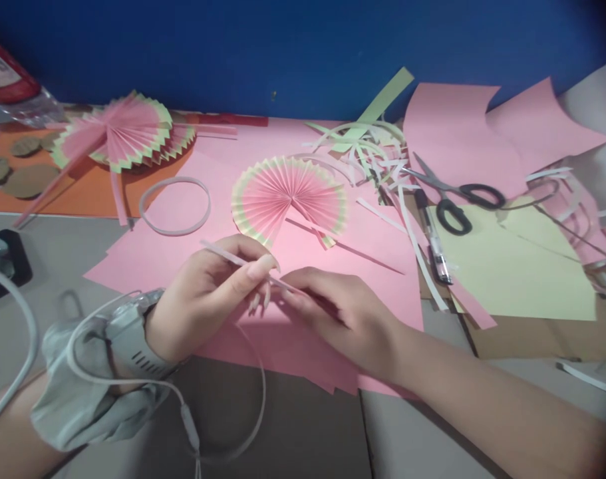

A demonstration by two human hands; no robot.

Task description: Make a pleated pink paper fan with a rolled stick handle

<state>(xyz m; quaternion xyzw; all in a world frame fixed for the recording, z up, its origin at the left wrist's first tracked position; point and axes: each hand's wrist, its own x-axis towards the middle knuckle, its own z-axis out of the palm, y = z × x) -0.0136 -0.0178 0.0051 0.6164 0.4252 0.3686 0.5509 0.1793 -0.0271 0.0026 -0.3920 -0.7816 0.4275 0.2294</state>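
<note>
My left hand (210,293) pinches a thin rolled pink paper strip (233,258) between thumb and fingers. My right hand (340,316) meets it from the right, its fingers closed on the strip's other end. Both hands hover over a pink paper sheet (183,256). Just beyond them lies a pleated pink fan (290,196) with a pale green edge. A grey band and a white cable wrap my left wrist.
More pleated fans (120,133) lie on orange paper at the back left. A white paper ring (175,206) sits nearby. Scissors (455,196), a pen (432,239), paper scraps (367,150) and pale green paper (522,273) are at right. A blue wall stands behind.
</note>
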